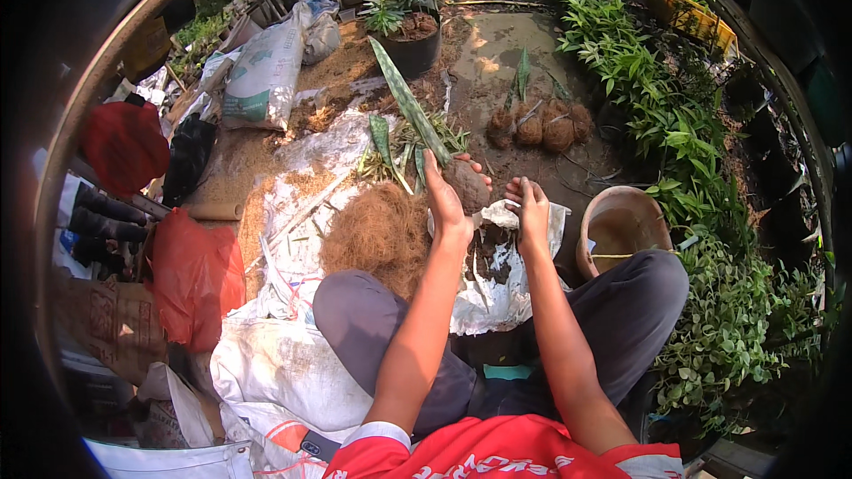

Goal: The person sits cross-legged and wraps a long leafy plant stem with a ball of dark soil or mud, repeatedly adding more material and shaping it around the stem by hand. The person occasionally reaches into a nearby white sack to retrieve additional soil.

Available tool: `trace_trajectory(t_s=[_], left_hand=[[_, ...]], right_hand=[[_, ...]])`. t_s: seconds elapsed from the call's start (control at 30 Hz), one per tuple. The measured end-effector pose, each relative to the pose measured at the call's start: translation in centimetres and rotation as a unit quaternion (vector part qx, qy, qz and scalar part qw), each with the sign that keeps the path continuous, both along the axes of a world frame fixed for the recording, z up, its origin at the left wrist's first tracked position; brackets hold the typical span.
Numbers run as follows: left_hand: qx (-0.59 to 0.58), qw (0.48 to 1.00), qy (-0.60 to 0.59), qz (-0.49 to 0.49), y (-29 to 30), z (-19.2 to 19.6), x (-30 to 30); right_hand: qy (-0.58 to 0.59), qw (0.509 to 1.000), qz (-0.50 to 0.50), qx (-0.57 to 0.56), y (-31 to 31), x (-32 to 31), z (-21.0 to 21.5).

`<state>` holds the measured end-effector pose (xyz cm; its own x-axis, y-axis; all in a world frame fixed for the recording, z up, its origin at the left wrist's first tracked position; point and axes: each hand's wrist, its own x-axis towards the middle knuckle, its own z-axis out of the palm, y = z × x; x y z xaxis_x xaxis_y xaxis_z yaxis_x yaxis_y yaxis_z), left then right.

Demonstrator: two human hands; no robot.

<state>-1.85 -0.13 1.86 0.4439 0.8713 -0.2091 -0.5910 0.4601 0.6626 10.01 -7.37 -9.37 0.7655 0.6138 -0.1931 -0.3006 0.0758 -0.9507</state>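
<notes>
1. Red plastic bag (197,277): crumpled on the ground, far left of the root ball, just beside white sacks.
2. White sack (266,71): filled, lying well up and left of the root ball, at the edge of scattered sawdust.
3. Coconut fibre heap (383,235): brown, loose, just left of the root ball, by the person's left knee.
4. Left hand (445,200): raised, fingers (433,168) clenched around the base of a long green spotted leaf (408,102) where it meets the root ball.
5. Root ball (468,184): brown, soil-covered, held above the white plastic sheet (501,288), between the two hands.
6. Right hand (532,208): just right of the root ball; fingers curled over the crumpled sheet edge, whether gripping it cannot be told.
7. Wrapped root balls (543,127): a cluster on the wet ground, up and right of the held root ball.
8. Clay-coloured bowl (623,226): right of the root ball, beside the right knee.
9. Leafy green plants (683,133): a row far right.
</notes>
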Motion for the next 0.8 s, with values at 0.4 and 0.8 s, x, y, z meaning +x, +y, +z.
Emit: trace_trajectory(t_s=[0.4, 0.8], left_hand=[[-0.017, 0.997, -0.06, 0.038, 1.5, 2.8, -3.2], [-0.026, 0.997, -0.066, 0.039, 1.9, 4.0, -3.8]], right_hand=[[-0.267, 0.853, 0.14, -0.426, -5.0, -3.6, -19.7], [-0.341, 0.816, 0.313, -0.345, -2.9, -3.0, -17.6]])
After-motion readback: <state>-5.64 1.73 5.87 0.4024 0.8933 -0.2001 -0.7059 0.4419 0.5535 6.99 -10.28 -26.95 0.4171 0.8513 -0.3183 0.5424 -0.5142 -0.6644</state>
